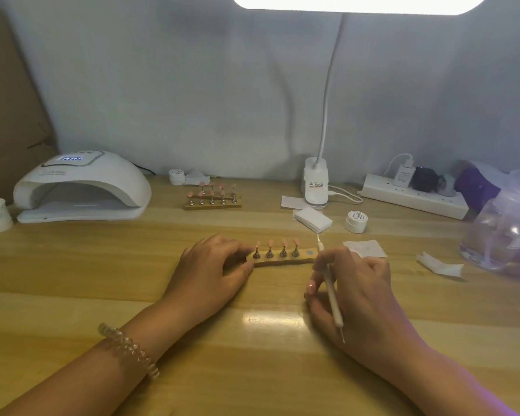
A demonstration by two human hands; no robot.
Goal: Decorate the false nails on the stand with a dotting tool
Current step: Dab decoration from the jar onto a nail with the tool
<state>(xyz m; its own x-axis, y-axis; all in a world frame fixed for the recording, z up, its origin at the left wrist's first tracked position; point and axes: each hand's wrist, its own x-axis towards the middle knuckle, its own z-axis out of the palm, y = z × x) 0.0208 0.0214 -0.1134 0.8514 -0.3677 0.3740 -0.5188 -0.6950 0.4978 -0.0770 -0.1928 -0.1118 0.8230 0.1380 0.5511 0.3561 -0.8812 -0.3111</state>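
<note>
We are pinching the left end of the stand [282, 261] with our left hand [210, 265], fingers curled over the far edge and thumb on the near edge. The stand is lying mid-table [102, 280], carrying four pink nails [283, 243] in a row. Just right of it, our right hand [354, 283] is holding the tool [330, 291], fingers clamped round the shaft, the far tip pointing away beside the stand's right end.

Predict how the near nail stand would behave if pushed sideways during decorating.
The stand is a long, low strip, so it would probably slide rather than tip; the left hand gripping its end likely steadies it. The false nails perch on small cone holders, so a hard poke might dislodge one.
</note>
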